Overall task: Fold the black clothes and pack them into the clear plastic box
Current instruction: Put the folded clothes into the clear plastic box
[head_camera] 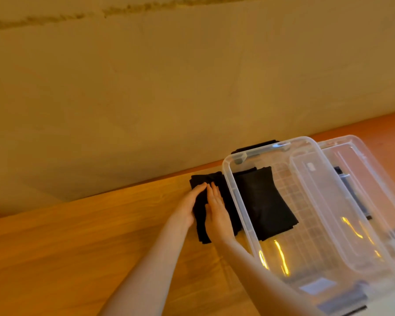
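Note:
A folded black garment (201, 233) lies on the wooden table, just left of the clear plastic box (242, 215). My left hand (189, 207) and my right hand (217, 207) rest flat on it side by side, fingers pointing toward the wall. Neither hand grips the cloth. Inside the box, against its left wall, lies another folded black piece (265, 201). The rest of the box floor shows a bare grid pattern.
The box's clear lid (360, 179) lies to the right, partly under or behind the box. A black latch (255, 145) shows at the box's far end. The wooden table (78, 247) extends left and meets a beige wall (146, 87).

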Available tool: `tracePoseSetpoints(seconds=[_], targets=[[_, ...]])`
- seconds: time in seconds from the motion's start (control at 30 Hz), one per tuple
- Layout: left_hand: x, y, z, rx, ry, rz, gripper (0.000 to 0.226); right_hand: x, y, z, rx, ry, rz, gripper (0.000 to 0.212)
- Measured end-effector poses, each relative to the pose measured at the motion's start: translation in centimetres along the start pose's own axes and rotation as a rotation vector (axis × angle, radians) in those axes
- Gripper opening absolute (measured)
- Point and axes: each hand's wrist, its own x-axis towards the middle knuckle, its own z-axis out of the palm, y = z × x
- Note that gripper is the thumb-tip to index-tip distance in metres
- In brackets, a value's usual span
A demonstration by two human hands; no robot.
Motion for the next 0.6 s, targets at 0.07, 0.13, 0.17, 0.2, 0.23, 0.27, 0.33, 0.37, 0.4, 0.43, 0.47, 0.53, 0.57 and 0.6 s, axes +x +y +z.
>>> tracePoseSetpoints(seconds=[0.07,0.13,0.17,0.2,0.23,0.27,0.33,0.37,0.4,0.43,0.47,0.53,0.57,0.6], targets=[[-0.6,-0.4,0.0,-0.033,0.021,0.040,0.014,-0.7,-0.6,0.1,0.075,-0.039,-0.010,0.052],[-1.5,-0.6,-0.2,-0.026,0.061,0.089,0.016,-1.4,-1.0,0.1,0.004,-0.038,-0.079,0.056],[-2.0,-0.7,-0.4,-0.016,0.093,0.119,0.020,-1.6,-1.1,0.0,-0.025,-0.040,-0.111,0.057],[-2.5,-0.8,-0.7,-0.008,0.127,0.156,0.026,-1.8,-1.4,-0.3,-0.044,-0.053,-0.134,0.057],[-3.3,-0.7,-1.0,-0.005,0.148,0.206,0.036,-1.9,-1.8,-0.7,-0.050,-0.074,-0.157,0.056],[-4.3,-0.5,-1.2,-0.018,0.141,0.247,0.052,-2.0,-2.2,-1.2,-0.048,-0.095,-0.174,0.057],[-6.2,0.1,-1.4,-0.097,0.106,0.273,0.086,-2.2,-3.3,-2.6,-0.022,-0.103,-0.225,0.061],[-7.1,0.5,-1.3,-0.112,0.119,0.320,0.089,-2.2,-3.8,-3.5,0.007,-0.093,-0.248,0.063],[-8.1,1.1,-1.1,-0.098,0.162,0.394,0.083,-2.0,-4.1,-4.4,0.043,-0.084,-0.258,0.067],[-9.1,1.5,-0.6,-0.073,0.202,0.466,0.077,-1.8,-4.4,-5.5,0.091,-0.083,-0.255,0.070],[-10.1,2.0,0.0,-0.047,0.233,0.509,0.075,-1.6,-4.5,-6.7,0.156,-0.089,-0.248,0.073],[-12.2,2.5,2.1,-0.008,0.243,0.555,0.073,-1.3,-4.2,-9.1,0.351,-0.153,-0.231,0.082],[-13.1,2.6,3.3,0.002,0.241,0.579,0.061,-1.1,-3.8,-10.2,0.462,-0.210,-0.210,0.088],[-14.0,2.7,4.9,-0.003,0.234,0.596,0.044,-1.0,-3.3,-11.5,0.559,-0.267,-0.179,0.097]])
